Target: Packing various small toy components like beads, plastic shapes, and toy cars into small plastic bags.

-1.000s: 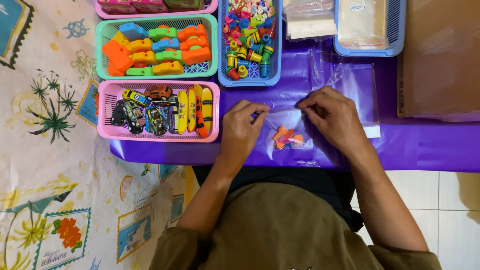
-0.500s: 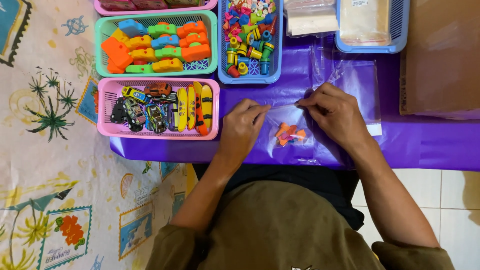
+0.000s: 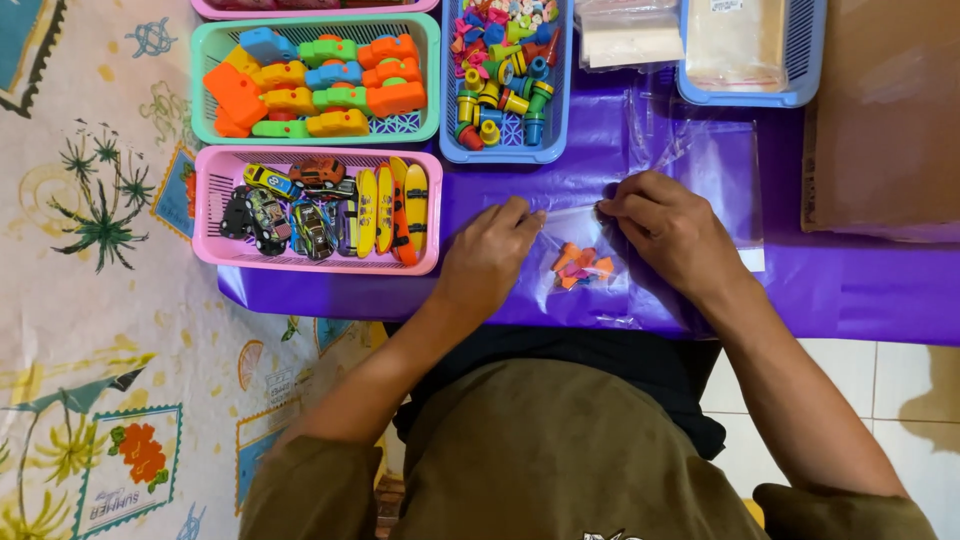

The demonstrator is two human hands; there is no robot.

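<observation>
Head view: left hand [image 3: 490,262] and right hand [image 3: 672,232] pinch the top edge of the small clear plastic bag [image 3: 590,270] holding orange pieces; pressing evenly along that edge, flat on the purple table cover [image 3: 850,280], seems best.

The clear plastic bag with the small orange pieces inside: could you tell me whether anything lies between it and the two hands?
Nothing visible does. The left hand and right hand both rest directly on the clear plastic bag on the purple table cover; the baskets stand farther back, clear of it.
</observation>
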